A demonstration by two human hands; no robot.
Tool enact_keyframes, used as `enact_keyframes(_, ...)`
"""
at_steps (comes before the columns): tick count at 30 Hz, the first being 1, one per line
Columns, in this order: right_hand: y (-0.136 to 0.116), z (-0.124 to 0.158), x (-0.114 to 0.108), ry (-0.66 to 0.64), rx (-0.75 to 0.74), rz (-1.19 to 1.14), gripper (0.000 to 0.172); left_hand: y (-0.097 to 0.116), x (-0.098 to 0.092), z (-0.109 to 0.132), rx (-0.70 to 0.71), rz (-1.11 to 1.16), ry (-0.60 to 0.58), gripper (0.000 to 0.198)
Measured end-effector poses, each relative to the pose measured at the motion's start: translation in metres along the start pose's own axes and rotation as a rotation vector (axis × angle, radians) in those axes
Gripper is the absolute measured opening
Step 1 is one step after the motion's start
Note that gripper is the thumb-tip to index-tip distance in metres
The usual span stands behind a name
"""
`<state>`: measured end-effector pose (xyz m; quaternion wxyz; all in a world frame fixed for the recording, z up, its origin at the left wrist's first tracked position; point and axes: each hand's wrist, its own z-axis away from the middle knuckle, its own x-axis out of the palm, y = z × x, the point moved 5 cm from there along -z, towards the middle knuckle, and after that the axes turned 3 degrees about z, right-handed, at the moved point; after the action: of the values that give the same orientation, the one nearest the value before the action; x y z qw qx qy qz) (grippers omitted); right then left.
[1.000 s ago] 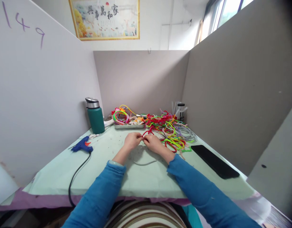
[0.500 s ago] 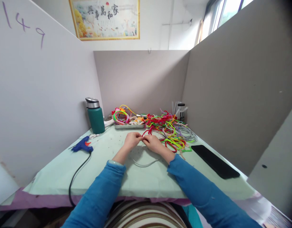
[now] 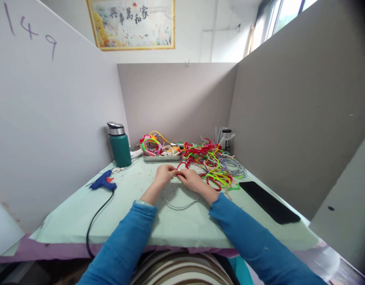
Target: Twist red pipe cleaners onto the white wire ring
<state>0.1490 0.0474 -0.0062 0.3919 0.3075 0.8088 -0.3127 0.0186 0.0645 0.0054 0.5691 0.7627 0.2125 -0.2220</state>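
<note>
A red pipe cleaner (image 3: 182,164) arches up between my two hands above the table. My left hand (image 3: 165,174) pinches it with the fingertips, and my right hand (image 3: 189,177) grips it close by, the fingertips of both hands nearly meeting. Its ends are hidden in my fingers. Under my wrists a thin grey hoop (image 3: 179,207) lies on the pale green tablecloth (image 3: 188,229). Right behind my right hand is a tangled heap of coloured pipe cleaners (image 3: 204,152), mostly red, yellow and green.
A metal tray (image 3: 161,158) with small pieces and decorated hoops stands at the back. On the left are a green bottle (image 3: 120,149) and a blue glue gun (image 3: 103,181) with its cord. A black phone (image 3: 268,202) lies at right. Grey partitions (image 3: 176,99) enclose the table.
Both hands have stayed almost in place. The red pipe cleaner between them now bends into a slightly larger arch, and my fingertips have shifted a little to the left.
</note>
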Motion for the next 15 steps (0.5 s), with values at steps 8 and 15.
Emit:
enact_keyframes(8, 0.0007, 0.0003, 0.0003, -0.01, 0.032, -0.01, 0.023, 0.0018, -0.0008, -0.0002, 0.027, -0.094, 0.044, 0.018)
enact_keyframes(15, 0.0018, 0.0006, 0.0002, 0.0, 0.006, -0.053, 0.022, 0.0032, -0.0018, 0.0003, 0.036, -0.099, 0.059, 0.014)
